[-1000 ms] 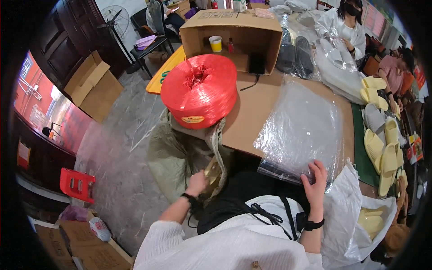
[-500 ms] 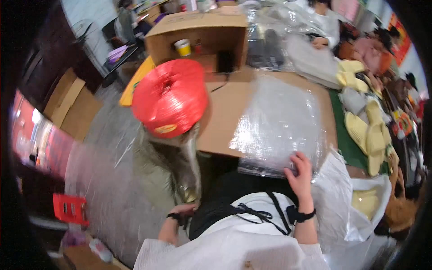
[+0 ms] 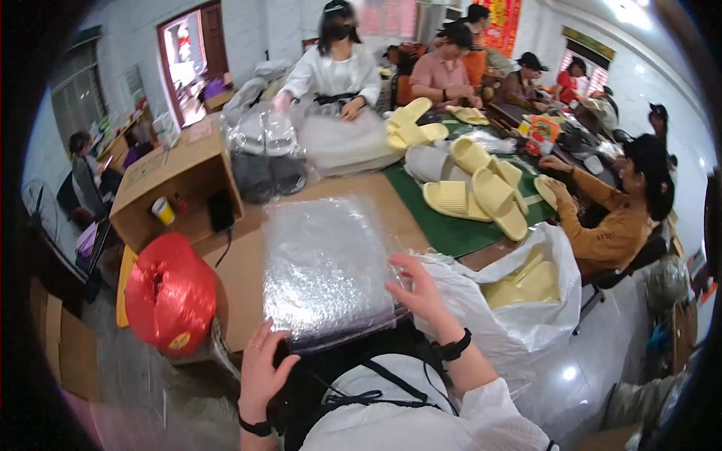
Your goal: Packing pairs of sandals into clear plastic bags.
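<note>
On cardboard [image 3: 242,274], one plastic stack [image 3: 325,259] — two flanking hands [image 3: 263,367] [image 3: 423,293]

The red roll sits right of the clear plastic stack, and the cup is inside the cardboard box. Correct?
Not quite: the head view shows the red roll left of the clear plastic stack; the cup is indeed inside the cardboard box.

Bags [image 3: 327,263]: clear thin plastic, very glossy, lightly wrinkled. Twine roll [image 3: 169,293]: red plastic, shiny, streaky surface. Box [image 3: 162,167]: brown cardboard, matt. Counter [image 3: 402,212]: matt brown cardboard-like top. Mat [image 3: 451,234]: green, flat finish, material unclear. Slippers [image 3: 496,199]: matt, foam or rubber look, ribbed straps. Sack [image 3: 519,325]: white plastic-like weave, creased, slight sheen. Sleeve [image 3: 492,413]: white crinkled cloth. Floor [image 3: 613,331]: smooth, polished, reflective.
</note>
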Available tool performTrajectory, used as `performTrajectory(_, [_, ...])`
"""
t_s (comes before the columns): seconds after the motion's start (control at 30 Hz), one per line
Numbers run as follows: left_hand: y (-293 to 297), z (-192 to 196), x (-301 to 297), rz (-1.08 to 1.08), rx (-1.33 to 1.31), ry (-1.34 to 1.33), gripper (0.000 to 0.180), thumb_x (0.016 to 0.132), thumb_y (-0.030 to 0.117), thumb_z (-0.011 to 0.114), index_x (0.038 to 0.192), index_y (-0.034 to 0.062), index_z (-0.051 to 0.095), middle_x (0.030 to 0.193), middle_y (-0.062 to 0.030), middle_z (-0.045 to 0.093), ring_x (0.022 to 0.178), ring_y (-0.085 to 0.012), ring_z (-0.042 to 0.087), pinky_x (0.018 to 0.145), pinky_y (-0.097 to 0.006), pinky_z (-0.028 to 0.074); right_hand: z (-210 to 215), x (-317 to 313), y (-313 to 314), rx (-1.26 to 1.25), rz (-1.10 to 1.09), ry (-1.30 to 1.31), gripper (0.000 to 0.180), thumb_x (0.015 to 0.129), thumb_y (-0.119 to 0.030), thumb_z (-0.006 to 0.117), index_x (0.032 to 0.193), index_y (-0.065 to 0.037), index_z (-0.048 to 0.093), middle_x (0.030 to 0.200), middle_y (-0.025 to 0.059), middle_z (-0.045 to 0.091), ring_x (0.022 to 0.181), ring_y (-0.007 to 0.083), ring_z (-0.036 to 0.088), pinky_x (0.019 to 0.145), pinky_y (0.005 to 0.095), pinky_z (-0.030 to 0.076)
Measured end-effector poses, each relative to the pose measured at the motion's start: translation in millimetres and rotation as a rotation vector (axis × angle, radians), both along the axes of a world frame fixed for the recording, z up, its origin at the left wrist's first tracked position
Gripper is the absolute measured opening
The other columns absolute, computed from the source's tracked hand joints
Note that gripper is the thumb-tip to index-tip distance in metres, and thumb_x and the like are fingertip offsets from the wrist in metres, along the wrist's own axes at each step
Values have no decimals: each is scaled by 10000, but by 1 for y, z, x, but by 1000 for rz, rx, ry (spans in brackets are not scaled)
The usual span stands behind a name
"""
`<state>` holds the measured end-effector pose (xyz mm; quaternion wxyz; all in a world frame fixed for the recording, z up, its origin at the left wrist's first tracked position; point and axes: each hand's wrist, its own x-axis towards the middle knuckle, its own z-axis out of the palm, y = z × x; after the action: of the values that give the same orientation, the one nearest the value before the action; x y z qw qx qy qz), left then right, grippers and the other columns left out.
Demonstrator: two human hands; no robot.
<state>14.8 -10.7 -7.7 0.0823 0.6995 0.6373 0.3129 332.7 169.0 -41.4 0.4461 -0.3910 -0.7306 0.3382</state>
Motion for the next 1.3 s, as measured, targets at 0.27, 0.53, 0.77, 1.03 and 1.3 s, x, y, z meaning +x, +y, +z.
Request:
performTrajectory(0.27, [76,-66,30,-223,32,11,602,796,385,774,1281,75,598,1476,-167,469,1385,-436,364,1128,-532,311,5,148,131,-25,-759,484,684,857,-127,709,1427,64,384,1231,169,575,1011,173,589,814,283,499])
performTrajectory(0.53, [84,-77,32,-186,-32,71,655,745,437,808,1277,108,615,1462,-124,504,1399,-381,378,1159,-522,269,-28,209,181,-293,-543,642,544,887,-126,651,1375,-47,422,1166,59,588,861,144,590,731,273,509])
performTrajectory(0.77, [82,-77,33,-192,-20,62,642,752,441,805,1272,114,617,1461,-119,505,1405,-375,372,1161,-512,270,-12,191,174,-361,-451,582,124,909,-136,658,1001,-56,636,804,3,611,645,72,546,522,207,415])
performTrajectory(1.03, [81,-77,31,-183,22,63,625,750,439,795,1252,110,622,1439,-128,522,1385,-381,396,1161,-505,277,83,87,114,-169,-296,719,107,905,-121,682,976,-87,611,819,-50,585,639,15,499,514,168,336])
performTrajectory(1.3, [83,-80,31,-194,39,59,614,751,417,785,1254,105,620,1431,-133,526,1376,-388,406,1143,-518,300,95,5,61,-147,-114,458,142,878,-136,709,980,-65,639,859,-27,610,729,48,530,604,222,424])
